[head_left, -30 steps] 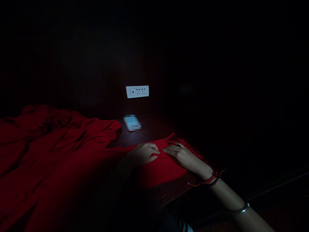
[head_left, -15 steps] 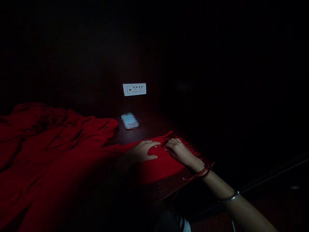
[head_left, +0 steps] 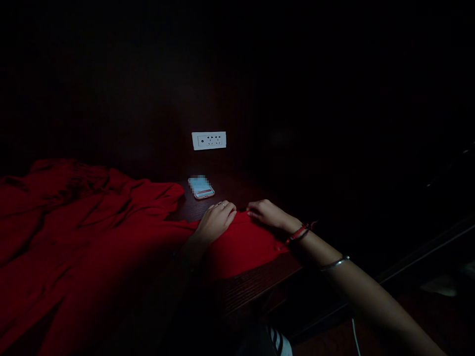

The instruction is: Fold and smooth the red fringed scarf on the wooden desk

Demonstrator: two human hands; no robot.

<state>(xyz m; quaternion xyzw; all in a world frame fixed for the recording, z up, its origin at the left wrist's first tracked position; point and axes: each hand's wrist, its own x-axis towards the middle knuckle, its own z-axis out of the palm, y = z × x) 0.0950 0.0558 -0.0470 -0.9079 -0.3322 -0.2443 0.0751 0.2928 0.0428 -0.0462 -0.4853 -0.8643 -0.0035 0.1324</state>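
Observation:
A red fringed scarf [head_left: 245, 247] lies spread over a dark wooden surface, running from the bunched heap at the left to below both hands. My left hand [head_left: 218, 220], with a ring on one finger, has its fingers curled together over the scarf's far edge. A short stretch of that edge runs across to my right hand [head_left: 267, 213], which is closed on it too, fingertips pointing left. On the right arm are a red cord bracelet and a silver bangle. The fringe at the scarf's right end is mostly hidden behind the right hand and wrist.
Beyond the left hand lies a phone [head_left: 202, 189] with its screen lit, partly blurred. A white socket plate [head_left: 209, 141] sits on the dark wall behind it. At the left is rumpled red cloth [head_left: 122, 193]. A white cable [head_left: 356, 336] hangs at lower right.
Both hands have moved to the scarf's far edge. My left hand's fingers, spread before, are now closed on it. The right hand has shifted slightly left and away from me.

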